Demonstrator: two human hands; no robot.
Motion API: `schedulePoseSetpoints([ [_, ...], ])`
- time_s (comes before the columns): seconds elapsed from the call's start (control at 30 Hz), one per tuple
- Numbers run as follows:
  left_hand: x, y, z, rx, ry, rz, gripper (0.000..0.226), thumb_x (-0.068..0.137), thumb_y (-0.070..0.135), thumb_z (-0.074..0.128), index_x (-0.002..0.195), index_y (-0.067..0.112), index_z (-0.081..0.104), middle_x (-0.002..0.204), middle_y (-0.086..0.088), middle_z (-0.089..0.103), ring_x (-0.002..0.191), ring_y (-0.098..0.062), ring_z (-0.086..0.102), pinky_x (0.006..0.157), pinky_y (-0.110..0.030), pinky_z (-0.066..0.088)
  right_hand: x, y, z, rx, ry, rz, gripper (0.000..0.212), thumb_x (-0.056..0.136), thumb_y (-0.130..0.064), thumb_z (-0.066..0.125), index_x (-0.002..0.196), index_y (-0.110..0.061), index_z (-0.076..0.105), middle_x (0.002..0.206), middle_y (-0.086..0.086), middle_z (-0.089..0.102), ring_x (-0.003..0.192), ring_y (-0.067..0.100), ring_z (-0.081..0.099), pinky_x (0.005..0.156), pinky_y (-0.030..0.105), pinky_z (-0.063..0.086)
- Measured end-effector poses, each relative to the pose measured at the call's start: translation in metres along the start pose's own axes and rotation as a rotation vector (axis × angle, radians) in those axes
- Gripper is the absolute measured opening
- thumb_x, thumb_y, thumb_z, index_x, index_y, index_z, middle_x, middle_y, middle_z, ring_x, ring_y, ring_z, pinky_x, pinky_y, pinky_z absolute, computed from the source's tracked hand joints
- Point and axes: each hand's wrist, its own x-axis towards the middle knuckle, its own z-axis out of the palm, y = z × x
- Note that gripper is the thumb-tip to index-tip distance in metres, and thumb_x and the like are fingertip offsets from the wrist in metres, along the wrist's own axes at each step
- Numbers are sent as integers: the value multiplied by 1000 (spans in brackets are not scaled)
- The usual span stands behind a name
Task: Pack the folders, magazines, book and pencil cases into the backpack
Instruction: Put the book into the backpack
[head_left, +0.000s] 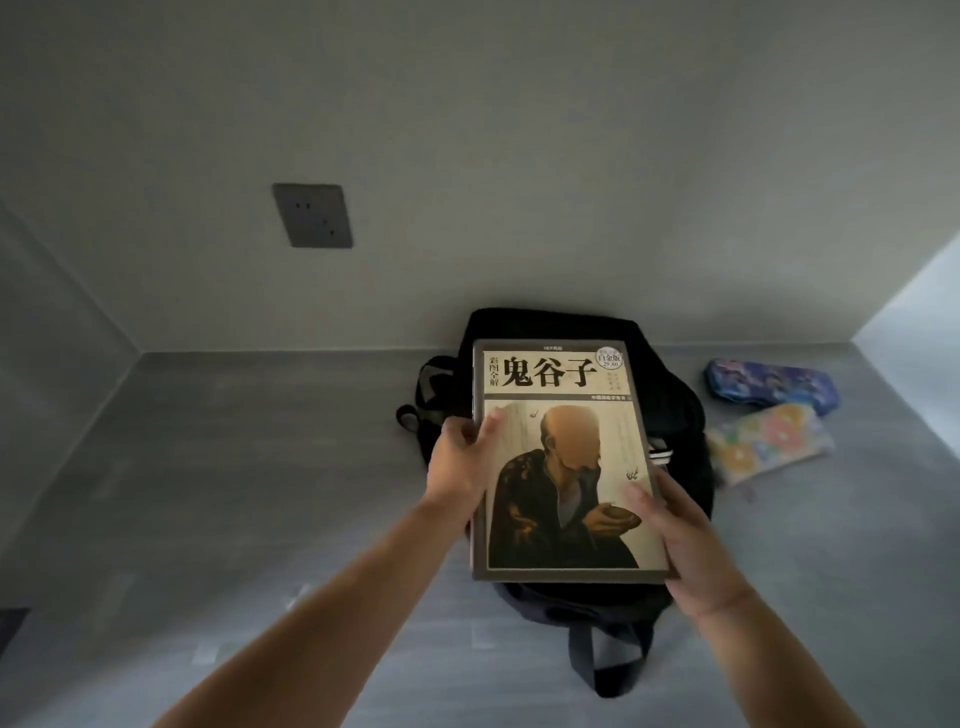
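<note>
While both hands, left and right, pinch the book with fingers on its side edges above the backpack, it could snag on the opening and slip.

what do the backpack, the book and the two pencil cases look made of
Backpack: black matte fabric, slumped. Book: paper, smooth printed cover, stiff. Blue pencil case: printed, faintly shiny; fabric or plastic, unclear. Floral pencil case: probably soft printed cloth.

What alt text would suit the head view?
A left hand and a right hand hold a book by its side edges above a black backpack on a grey surface. A blue pencil case and a floral pencil case lie to the backpack's right.
</note>
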Motion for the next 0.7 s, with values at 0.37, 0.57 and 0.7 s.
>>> schedulePoseSetpoints([
  [0.37, 50, 2, 69, 1113, -128, 706, 55, 86, 28, 62, 136, 25, 41, 136, 4, 44, 130, -17, 36, 109, -35, 26, -75, 21, -125, -115, 319, 92, 35, 78, -32, 61, 113, -33, 62, 121, 10, 61, 108, 36, 58, 91, 57, 50],
  [0.57, 63, 27, 82, 878, 15, 768, 22, 90, 29, 59, 105, 15, 68, 100, -2, 67, 93, -22, 62, 74, -31, 46, -85, 23, -128, -85, 271, 122, 44, 80, -34, 67, 120, -18, 59, 113, 10, 65, 105, 31, 60, 76, 36, 52],
  [0.7, 62, 60, 84, 698, 130, 772, 22, 89, 30, 61, 99, 13, 70, 93, -2, 69, 80, -18, 63, 65, -28, 46, -69, 25, -115, -94, 224, 109, 45, 70, -45, 74, 108, -24, 65, 116, 6, 67, 110, 23, 60, 93, 37, 50],
])
